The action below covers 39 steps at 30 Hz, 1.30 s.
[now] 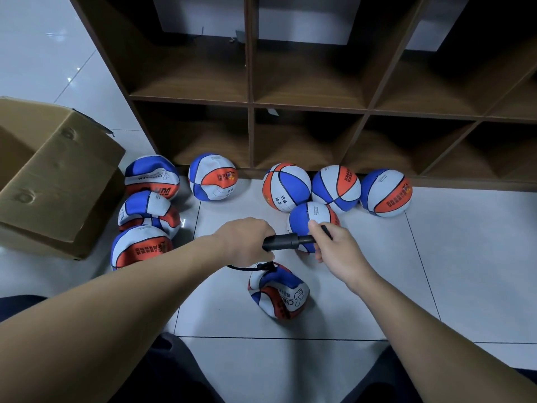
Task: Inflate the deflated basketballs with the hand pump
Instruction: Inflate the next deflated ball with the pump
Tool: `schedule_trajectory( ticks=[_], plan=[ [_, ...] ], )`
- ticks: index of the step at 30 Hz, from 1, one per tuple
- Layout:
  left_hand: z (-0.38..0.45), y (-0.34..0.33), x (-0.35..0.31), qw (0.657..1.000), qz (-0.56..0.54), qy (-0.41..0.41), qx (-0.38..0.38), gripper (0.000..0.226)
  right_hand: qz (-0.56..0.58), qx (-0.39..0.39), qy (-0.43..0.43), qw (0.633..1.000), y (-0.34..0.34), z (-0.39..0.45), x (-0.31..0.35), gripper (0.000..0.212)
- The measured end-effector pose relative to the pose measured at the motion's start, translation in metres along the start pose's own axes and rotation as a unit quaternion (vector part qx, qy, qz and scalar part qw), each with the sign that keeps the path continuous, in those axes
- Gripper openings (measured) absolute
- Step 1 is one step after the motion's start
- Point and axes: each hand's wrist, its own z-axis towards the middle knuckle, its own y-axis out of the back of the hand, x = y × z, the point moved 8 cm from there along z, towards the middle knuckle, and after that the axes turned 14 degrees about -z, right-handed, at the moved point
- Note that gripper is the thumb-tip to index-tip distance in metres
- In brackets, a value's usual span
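A black hand pump (286, 242) lies level above the floor. My left hand (247, 241) grips its barrel end; my right hand (331, 247) grips its handle end. A thin black hose (247, 268) runs from the pump down to a crumpled, deflated red, white and blue basketball (279, 293) on the tiles just below my hands. Three round, full balls (286, 187) (335, 187) (386, 192) stand against the shelf, and a fourth ball (308, 219) sits behind the pump. Several flattened balls (151, 177) (145, 210) (139, 247) (212, 177) lie to the left.
An open cardboard box (58, 181) stands on the floor at the left. A brown wooden cubby shelf (250, 103) with bare compartments runs across the back. The floor (436, 257) is pale glossy tile. My dark trouser legs show at the bottom edge.
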Motion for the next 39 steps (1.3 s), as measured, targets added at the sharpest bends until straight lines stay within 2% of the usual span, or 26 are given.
schedule_trajectory(
  ticks=[2, 6, 10, 15, 26, 31, 39],
  plan=[
    [-0.003, 0.001, 0.006, 1.0, 0.004, 0.004, -0.005, 0.025, -0.033, -0.044, -0.005, 0.998, 0.01, 0.003, -0.008, 0.056],
    [-0.009, 0.002, 0.019, 1.0, 0.019, 0.013, -0.011, 0.026, -0.021, -0.146, -0.054, 0.988, 0.04, 0.004, -0.032, 0.049],
    [-0.009, 0.002, 0.022, 0.999, 0.044, 0.023, -0.009, 0.031, -0.014, -0.184, -0.047, 0.982, 0.048, 0.0, -0.041, 0.038],
    [-0.005, 0.01, 0.018, 0.997, 0.073, 0.024, -0.017, 0.034, 0.043, -0.15, -0.081, 0.984, 0.032, 0.006, -0.037, 0.03],
    [-0.001, 0.004, -0.004, 0.996, 0.09, -0.004, -0.002, 0.034, 0.062, -0.08, -0.071, 0.992, -0.008, -0.002, -0.004, 0.038],
    [0.001, -0.002, -0.012, 0.996, 0.082, -0.016, 0.008, 0.032, 0.055, -0.049, -0.04, 0.996, -0.019, -0.009, 0.013, 0.039],
    [0.0, -0.002, -0.016, 0.997, 0.075, -0.021, 0.013, 0.036, 0.072, -0.071, -0.043, 0.994, -0.021, -0.012, 0.011, 0.041]
  ],
)
